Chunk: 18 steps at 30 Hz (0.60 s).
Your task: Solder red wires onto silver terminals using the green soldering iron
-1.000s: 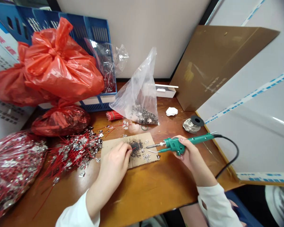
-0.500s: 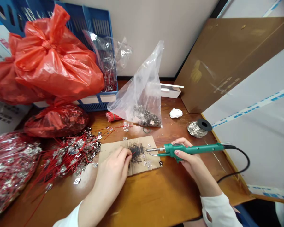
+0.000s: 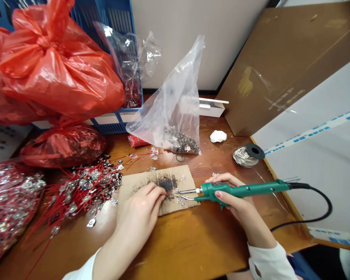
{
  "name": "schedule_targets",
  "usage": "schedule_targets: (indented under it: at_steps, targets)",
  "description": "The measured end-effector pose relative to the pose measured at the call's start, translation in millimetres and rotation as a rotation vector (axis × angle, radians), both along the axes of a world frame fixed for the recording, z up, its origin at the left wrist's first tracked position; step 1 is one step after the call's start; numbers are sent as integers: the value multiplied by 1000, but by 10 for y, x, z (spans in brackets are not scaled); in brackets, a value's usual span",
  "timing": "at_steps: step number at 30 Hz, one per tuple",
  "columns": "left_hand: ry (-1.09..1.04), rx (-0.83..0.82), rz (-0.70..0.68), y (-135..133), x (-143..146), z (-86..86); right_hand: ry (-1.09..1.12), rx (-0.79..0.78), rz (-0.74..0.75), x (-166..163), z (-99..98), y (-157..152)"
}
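My left hand (image 3: 142, 204) rests over the cardboard piece (image 3: 132, 182), its thumb and fingers pinched on a thin red wire (image 3: 169, 191) that barely shows. In my right hand (image 3: 239, 204) is a green soldering iron (image 3: 251, 189) with a trigger and a thin feed tube under its tip. The iron's tip is at the small metal tabs (image 3: 179, 200) on the cardboard, just right of my left fingertips. Whether tip and wire touch is too small to tell. Black scorch marks (image 3: 166, 182) cover the cardboard's middle.
Red wires with metal tabs (image 3: 81, 190) lie heaped at left, beside stuffed red bags (image 3: 61, 85). Behind the cardboard stands a clear bag of dark bits (image 3: 181, 142). A solder wire spool (image 3: 246, 156), white lump (image 3: 218, 136) and large brown box (image 3: 268, 74) are at right.
The view has shifted slightly. My left fingertips have moved right, and the soldering iron's tip has come lower, so the two are closer together. Both hands keep their hold.
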<state>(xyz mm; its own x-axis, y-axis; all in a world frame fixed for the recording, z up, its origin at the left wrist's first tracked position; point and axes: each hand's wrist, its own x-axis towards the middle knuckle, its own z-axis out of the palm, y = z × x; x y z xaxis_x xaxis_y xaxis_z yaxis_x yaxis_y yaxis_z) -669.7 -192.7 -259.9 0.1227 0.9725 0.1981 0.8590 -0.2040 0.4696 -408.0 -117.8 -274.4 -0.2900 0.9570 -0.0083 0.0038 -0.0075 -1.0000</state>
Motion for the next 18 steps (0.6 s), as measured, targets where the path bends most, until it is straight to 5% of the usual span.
schedule_targets:
  at_steps: [18]
  targets:
    - [4, 43, -26, 0, 36, 11, -2, 112, 34, 24, -10, -14]
